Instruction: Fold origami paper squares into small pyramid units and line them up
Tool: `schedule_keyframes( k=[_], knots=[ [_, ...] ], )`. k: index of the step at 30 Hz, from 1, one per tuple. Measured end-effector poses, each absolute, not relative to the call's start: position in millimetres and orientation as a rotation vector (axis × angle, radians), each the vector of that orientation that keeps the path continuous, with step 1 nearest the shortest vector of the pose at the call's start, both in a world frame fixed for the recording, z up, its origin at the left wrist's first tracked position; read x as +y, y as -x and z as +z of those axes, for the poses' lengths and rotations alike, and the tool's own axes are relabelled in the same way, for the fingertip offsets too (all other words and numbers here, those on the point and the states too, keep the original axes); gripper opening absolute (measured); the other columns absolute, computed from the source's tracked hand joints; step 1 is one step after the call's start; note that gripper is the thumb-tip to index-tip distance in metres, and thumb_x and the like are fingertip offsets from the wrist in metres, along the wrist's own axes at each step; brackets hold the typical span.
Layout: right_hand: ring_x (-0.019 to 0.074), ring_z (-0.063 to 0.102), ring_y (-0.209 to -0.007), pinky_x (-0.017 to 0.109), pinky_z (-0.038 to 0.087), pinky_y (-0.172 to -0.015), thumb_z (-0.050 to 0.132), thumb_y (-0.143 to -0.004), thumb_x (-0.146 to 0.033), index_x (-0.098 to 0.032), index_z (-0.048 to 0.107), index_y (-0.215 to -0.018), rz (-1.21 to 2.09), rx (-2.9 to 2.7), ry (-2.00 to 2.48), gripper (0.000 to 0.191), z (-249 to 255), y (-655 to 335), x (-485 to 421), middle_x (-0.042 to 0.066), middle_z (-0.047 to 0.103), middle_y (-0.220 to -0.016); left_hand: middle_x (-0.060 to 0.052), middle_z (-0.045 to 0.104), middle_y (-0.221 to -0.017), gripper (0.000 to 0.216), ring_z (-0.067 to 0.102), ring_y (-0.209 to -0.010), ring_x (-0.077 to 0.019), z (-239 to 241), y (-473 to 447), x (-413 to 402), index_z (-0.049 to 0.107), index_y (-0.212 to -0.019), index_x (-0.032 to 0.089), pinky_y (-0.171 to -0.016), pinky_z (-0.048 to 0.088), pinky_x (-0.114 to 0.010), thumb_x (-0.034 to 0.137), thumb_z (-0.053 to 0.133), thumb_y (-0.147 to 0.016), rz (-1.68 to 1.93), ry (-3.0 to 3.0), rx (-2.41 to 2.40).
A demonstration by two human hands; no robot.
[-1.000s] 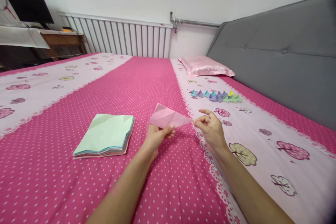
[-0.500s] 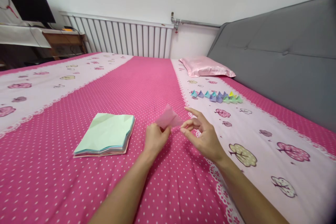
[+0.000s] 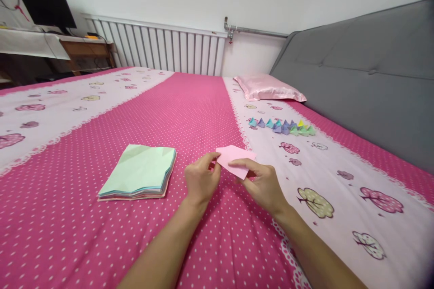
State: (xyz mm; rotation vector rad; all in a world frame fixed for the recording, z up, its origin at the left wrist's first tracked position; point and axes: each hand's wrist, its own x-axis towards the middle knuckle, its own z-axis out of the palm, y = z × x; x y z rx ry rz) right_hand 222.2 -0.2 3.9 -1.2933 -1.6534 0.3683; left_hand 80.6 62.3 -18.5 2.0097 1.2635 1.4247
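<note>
A folded pink paper is held just above the pink dotted bedspread. My left hand pinches its left corner between thumb and fingers. My right hand grips its right side, with the index finger lying across the top. A stack of pastel paper sheets, pale green on top, lies on the bed to the left of my left hand. Farther off to the right, a row of small folded paper shapes in blue, purple, yellow and green sits on the pale strip of the spread.
A pink satin pillow lies at the head of the bed beside a grey padded headboard. A white radiator runs along the far wall. A wooden desk with a dark monitor stands at the far left.
The pink paper went from a wide open creased sheet to a smaller folded piece. My hands moved closer together, and the right hand closed over the paper.
</note>
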Motion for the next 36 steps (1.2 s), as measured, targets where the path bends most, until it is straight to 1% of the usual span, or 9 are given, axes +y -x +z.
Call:
schedule_keyframes(
  k=[4,6,9,14,18,23,28,31,36],
  knots=[
    [0.0183,0.064,-0.089,0.031,0.052,-0.079,0.059,-0.075,-0.015,-0.023,0.068,-0.094,0.454,-1.525,1.22,0.023,1,-226,5,0.003,0.069,-0.097,-0.007,0.069,-0.086,0.033,0.062,-0.066,-0.0137,-11,-86,62,0.061,-0.102,0.017,-0.061,0.047,-0.025,0.022,0.059,-0.069,1.325,-1.372,0.867],
    [0.0183,0.064,-0.088,0.031,0.052,-0.078,0.059,-0.075,-0.015,-0.022,0.068,-0.093,0.47,-1.495,1.208,0.022,1,-228,6,0.003,0.069,-0.095,-0.007,0.068,-0.083,0.036,0.062,-0.064,-0.0128,-7,-86,63,0.06,-0.104,0.015,-0.059,0.049,-0.024,0.022,0.058,-0.068,1.219,-1.117,0.722],
    [0.018,0.065,-0.085,0.031,0.052,-0.076,0.059,-0.074,-0.015,-0.023,0.069,-0.09,0.457,-1.507,1.216,0.021,1,-230,7,0.003,0.07,-0.091,-0.007,0.067,-0.08,0.031,0.06,-0.062,-0.0116,-4,-85,65,0.064,-0.096,0.012,-0.061,0.05,-0.025,0.026,0.053,-0.071,1.128,-0.943,0.599],
    [0.0166,0.065,-0.079,0.03,0.051,-0.074,0.057,-0.071,-0.01,-0.025,0.07,-0.09,0.389,-1.618,1.291,0.027,2,-232,7,0.001,0.071,-0.088,-0.007,0.066,-0.086,0.025,0.06,-0.072,-0.0111,-10,-85,67,0.067,-0.089,0.012,-0.068,0.048,-0.022,0.024,0.066,-0.067,1.127,-1.013,0.658],
    [0.0176,0.065,-0.081,0.032,0.051,-0.074,0.053,-0.07,-0.006,-0.024,0.069,-0.093,0.366,-1.667,1.339,0.034,1,-235,8,0.002,0.07,-0.091,-0.006,0.067,-0.086,0.026,0.058,-0.07,-0.0094,-11,-84,68,0.068,-0.09,0.014,-0.068,0.046,-0.022,0.021,0.069,-0.065,1.112,-1.043,0.675],
    [0.0181,0.064,-0.081,0.034,0.051,-0.074,0.057,-0.073,-0.014,-0.024,0.069,-0.092,0.379,-1.648,1.326,0.026,0,-241,10,0.003,0.069,-0.089,-0.006,0.068,-0.084,0.025,0.056,-0.063,-0.0076,-6,-84,65,0.069,-0.087,0.014,-0.062,0.044,-0.021,0.019,0.07,-0.062,1.101,-1.068,0.714],
    [0.0178,0.063,-0.08,0.033,0.05,-0.073,0.057,-0.071,-0.012,-0.023,0.071,-0.088,0.402,-1.618,1.341,0.025,1,-244,11,0.004,0.067,-0.086,-0.006,0.068,-0.078,0.024,0.056,-0.062,-0.008,-4,-84,63,0.069,-0.087,0.013,-0.061,0.043,-0.02,0.015,0.067,-0.063,1.075,-1.087,0.735],
    [0.0177,0.063,-0.08,0.031,0.05,-0.069,0.058,-0.071,-0.013,-0.023,0.071,-0.087,0.44,-1.584,1.315,0.023,0,-245,12,0.004,0.066,-0.09,-0.006,0.068,-0.079,0.024,0.057,-0.064,-0.0086,-4,-84,63,0.07,-0.087,0.013,-0.062,0.043,-0.02,0.014,0.066,-0.063,1.066,-1.084,0.739],
    [0.0188,0.061,-0.093,0.031,0.049,-0.077,0.059,-0.074,-0.017,-0.022,0.071,-0.085,0.491,-1.54,1.22,0.017,-1,-247,14,0.006,0.062,-0.107,-0.007,0.069,-0.081,0.024,0.056,-0.061,-0.0074,-4,-85,64,0.071,-0.087,0.013,-0.061,0.043,-0.019,0.012,0.063,-0.064,1.052,-1.105,0.764]
  ],
)
